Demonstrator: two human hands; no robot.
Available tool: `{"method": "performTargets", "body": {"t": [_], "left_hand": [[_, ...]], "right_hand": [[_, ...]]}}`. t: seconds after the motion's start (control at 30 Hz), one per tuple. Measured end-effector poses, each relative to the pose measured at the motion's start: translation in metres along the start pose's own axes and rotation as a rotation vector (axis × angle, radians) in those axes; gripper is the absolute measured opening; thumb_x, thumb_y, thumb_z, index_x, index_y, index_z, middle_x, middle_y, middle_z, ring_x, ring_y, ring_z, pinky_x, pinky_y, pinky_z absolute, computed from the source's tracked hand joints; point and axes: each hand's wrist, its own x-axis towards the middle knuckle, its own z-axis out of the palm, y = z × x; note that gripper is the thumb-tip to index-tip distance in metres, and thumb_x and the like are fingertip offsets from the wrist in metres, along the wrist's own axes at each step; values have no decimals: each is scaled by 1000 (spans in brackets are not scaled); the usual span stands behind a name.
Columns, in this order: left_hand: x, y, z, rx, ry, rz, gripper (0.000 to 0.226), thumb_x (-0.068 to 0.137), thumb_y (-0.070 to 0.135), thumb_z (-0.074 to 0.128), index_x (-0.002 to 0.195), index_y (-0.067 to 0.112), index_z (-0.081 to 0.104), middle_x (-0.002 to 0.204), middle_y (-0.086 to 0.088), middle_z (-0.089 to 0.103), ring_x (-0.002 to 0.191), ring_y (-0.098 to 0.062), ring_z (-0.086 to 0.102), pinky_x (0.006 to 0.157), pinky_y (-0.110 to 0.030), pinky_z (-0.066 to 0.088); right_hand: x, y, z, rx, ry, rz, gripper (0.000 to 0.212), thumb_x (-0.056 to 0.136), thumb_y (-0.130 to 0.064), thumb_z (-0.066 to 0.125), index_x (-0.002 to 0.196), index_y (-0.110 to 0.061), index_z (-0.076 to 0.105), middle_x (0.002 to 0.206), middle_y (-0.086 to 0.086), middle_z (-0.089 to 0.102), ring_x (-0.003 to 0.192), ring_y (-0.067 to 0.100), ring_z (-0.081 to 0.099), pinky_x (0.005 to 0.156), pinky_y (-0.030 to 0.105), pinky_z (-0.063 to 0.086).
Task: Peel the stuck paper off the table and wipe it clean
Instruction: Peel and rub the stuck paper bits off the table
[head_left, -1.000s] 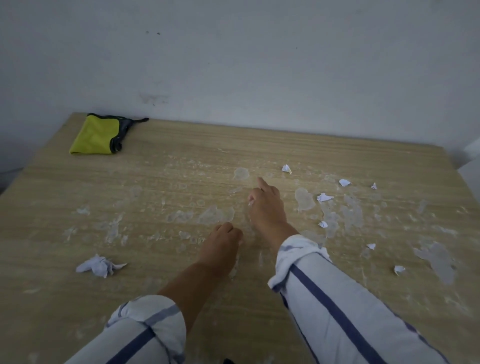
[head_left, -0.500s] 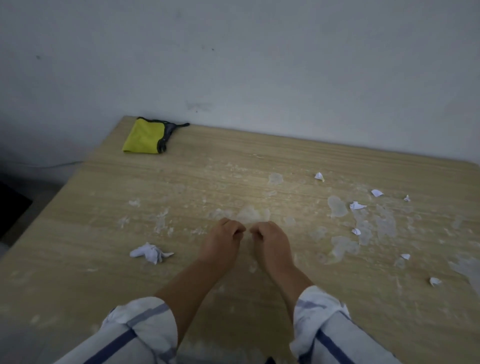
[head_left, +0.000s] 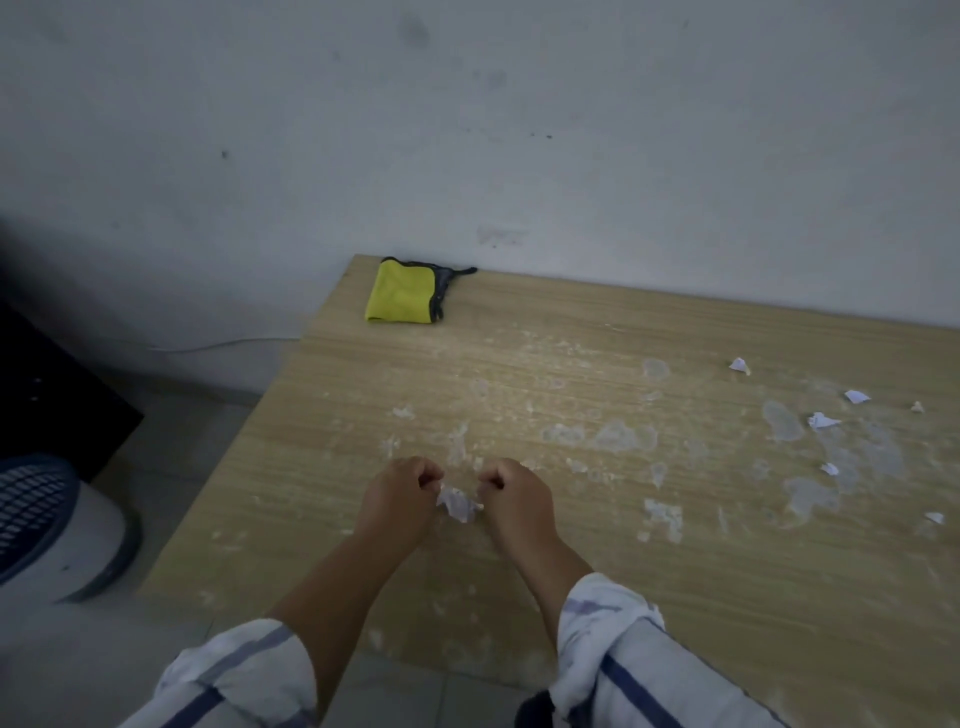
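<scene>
Both hands were over the near left part of the wooden table, knuckles up and fingers curled under. The left hand and the right hand sat close together with a crumpled paper between them. The left fingers met its far left corner and the right fingers its right tip, so each hand seemed to pinch one side, though the fingertips were tucked out of sight. The wad lay low against the tabletop. Striped white and blue sleeves were pushed up both forearms. Cloudy residue patches spread across the middle and right of the wood, and a whitish stuck patch lay just right of the right hand. Small torn paper scraps were scattered well apart on the far right. A folded yellow cloth lay at the far left corner, near the grey wall. Off the table's left edge, on the floor, stood a white object with a blue mesh top.
</scene>
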Motion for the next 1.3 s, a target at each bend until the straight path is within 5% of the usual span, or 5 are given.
{"method": "performTargets", "body": {"t": [0.47, 0.87, 1.1, 1.2, 1.3], "left_hand": [[-4, -21, 9, 4, -170, 79, 16, 86, 12, 51, 88, 15, 67, 94, -9, 64, 79, -21, 59, 65, -25, 39], [-31, -9, 13, 289, 42, 324, 43, 90, 29, 47, 132, 21, 46, 135, 0, 43, 122, -22, 39, 102, -34, 30], [-54, 20, 61, 419, -176, 622, 49, 85, 23, 38, 130, 13, 53, 138, -13, 51, 133, -27, 30, 105, -42, 31], [-63, 40, 88, 466, -334, 623, 53, 99, 29, 25, 149, 16, 13, 158, -5, 1, 145, -24, -6, 115, -36, -7], [-65, 60, 111, 498, -318, 596, 57, 100, 38, 21, 150, 17, 3, 158, -2, -8, 145, -20, -13, 114, -35, -13]], "right_hand": [[-17, 15, 38, -364, -135, -141, 52, 84, -41, 36, 120, -12, 60, 118, 9, 61, 108, 31, 53, 93, 30, 37], [-31, 24, 19, -490, 1, -176, 46, 92, -31, 45, 136, -20, 40, 144, 0, 39, 130, 22, 34, 104, 39, 26], [-52, 64, -27, -555, 71, 25, 61, 89, -46, 13, 143, -20, 28, 154, 3, 22, 142, 21, 15, 113, 39, 14], [-56, 90, -49, -598, 123, 89, 65, 90, -49, 7, 144, -19, 25, 156, 4, 18, 144, 22, 10, 114, 41, 12], [-57, 113, -70, -638, 132, 140, 81, 79, -55, -6, 147, -18, 19, 158, 3, 12, 146, 22, 4, 114, 43, 11]]}}
